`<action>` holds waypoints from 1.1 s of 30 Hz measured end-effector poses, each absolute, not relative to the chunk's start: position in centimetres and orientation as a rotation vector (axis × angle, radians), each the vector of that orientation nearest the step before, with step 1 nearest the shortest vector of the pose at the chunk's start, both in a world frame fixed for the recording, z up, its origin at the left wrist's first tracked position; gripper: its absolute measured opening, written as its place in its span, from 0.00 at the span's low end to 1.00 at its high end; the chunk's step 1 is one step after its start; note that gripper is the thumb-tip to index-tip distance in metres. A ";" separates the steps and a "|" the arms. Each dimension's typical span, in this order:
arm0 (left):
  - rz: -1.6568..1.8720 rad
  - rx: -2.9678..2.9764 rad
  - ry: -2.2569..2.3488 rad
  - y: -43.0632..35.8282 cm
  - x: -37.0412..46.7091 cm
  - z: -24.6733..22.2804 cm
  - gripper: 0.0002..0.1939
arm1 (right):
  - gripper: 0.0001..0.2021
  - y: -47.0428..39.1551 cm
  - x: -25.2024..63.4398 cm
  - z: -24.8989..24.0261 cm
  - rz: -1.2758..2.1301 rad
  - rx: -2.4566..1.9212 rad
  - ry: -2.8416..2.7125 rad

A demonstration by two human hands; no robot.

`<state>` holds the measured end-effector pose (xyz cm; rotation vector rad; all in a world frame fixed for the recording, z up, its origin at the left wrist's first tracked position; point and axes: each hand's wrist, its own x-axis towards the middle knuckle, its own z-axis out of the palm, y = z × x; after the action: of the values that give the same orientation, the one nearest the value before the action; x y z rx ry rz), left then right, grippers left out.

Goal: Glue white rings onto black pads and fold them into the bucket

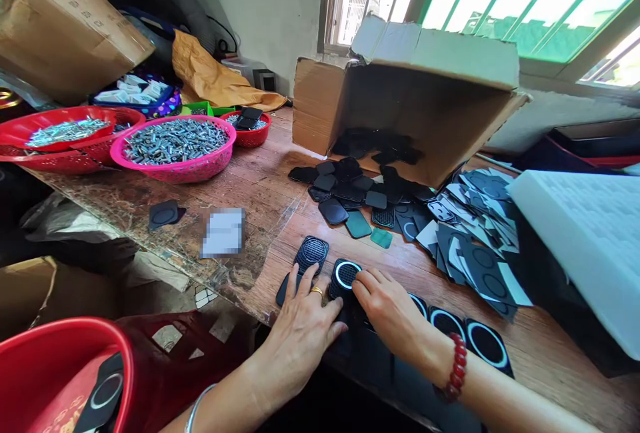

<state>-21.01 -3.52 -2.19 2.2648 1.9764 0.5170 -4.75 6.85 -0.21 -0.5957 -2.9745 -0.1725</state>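
Near the front edge of the table, my left hand [306,326] lies with its fingers spread over a small black plate [287,289], touching it and a black ribbed plate [311,253]. Its thumb and forefinger come close to another black ribbed plate [337,286] that carries a white ring [349,274]. My right hand [387,303] has its fingers bunched together at the right side of that ring. Partly under and beyond my right wrist, several black plates with white rings [486,344] stand in a row along the edge.
An open cardboard box [320,106] lies on its side, spilling black plates [333,211]. Right of it are a pile of dark and white sheets [483,266] and a white foam block [580,239]. Back left, a pink basket [173,169] holds metal parts. A red tub [125,359] stands below.
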 end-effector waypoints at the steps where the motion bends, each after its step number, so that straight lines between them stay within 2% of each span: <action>1: 0.512 2.264 1.974 -3.5 -21.0 -2.2 0.14 | 0.10 6.8 -4.8 -0.2 -0.162 -0.605 -2.986; 10: 0.492 2.255 1.950 -3.5 -21.1 -1.3 0.15 | 0.12 7.9 -4.1 -0.9 -0.038 -0.768 -2.898; 15: 0.483 2.241 2.019 -2.9 -20.8 -0.9 0.25 | 0.10 8.7 -4.0 -1.3 -0.013 -0.857 -2.826; 24: 0.373 2.206 2.090 -2.6 -20.3 -0.7 0.27 | 0.06 8.3 -4.4 -0.9 0.027 -0.923 -2.801; 33: 0.378 2.225 2.095 -2.7 -20.1 -1.4 0.29 | 0.12 8.5 -5.0 -0.9 0.175 -1.036 -2.783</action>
<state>-20.13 -2.66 -1.43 2.2245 2.0946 0.3782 -4.98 8.46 -0.86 -1.0362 -2.7828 0.1750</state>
